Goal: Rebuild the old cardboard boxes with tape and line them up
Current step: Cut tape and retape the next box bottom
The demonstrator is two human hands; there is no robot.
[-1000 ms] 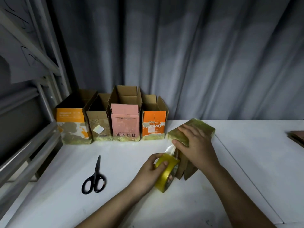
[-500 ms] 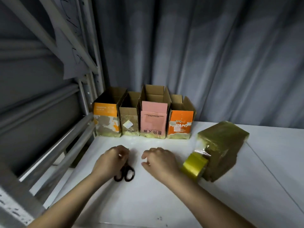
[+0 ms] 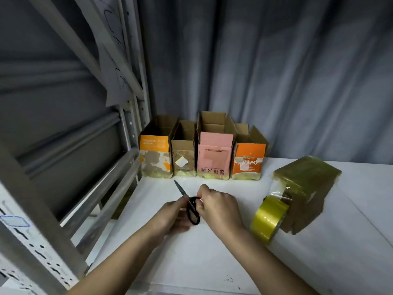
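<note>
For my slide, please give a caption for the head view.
Both hands grip scissors beside tape roll and taped box.

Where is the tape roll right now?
The tape roll stands on the white table, right of both hands, against the taped-up box.

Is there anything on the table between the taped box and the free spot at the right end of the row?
Nothing visible. The taped box lies tilted on the white table, and the tape roll, joined to it by a strip, hangs on its near side. The surface up to the orange box ending the row is bare.
</note>
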